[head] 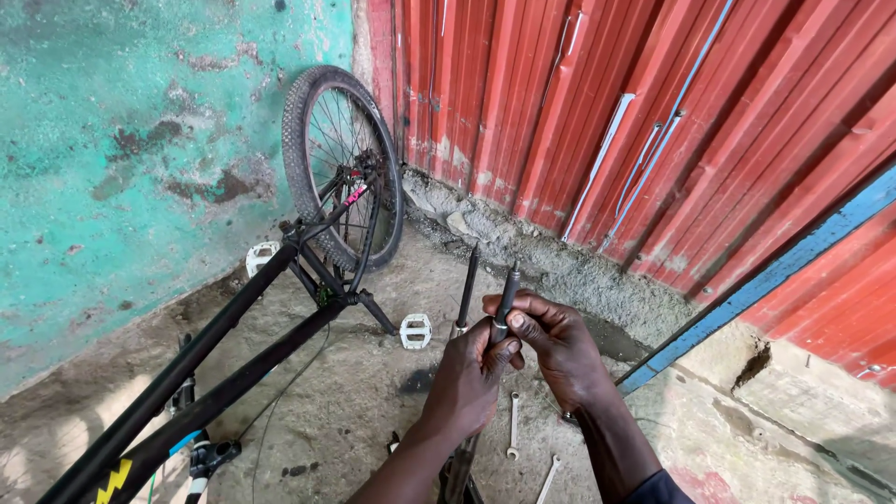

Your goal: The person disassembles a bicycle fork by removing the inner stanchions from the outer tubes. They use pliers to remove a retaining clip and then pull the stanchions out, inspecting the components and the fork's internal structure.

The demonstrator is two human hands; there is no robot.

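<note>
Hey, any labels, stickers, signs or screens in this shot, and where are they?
Yellow zigzag decal: on the black bike frame, bottom left.
Pink sticker: thin strip on the frame beside the rear wheel.
No packages, signs or screens.

My hands grip dark matt metal fork legs (505,301). Bright steel spanners (513,425) lie on rough concrete floor (345,392). The bicycle frame (215,345) is glossy black; the wall (653,112) is ribbed red-painted metal.

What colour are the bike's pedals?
White, seen in the head view: one pedal near the crank, the other pedal by the wall.
</note>
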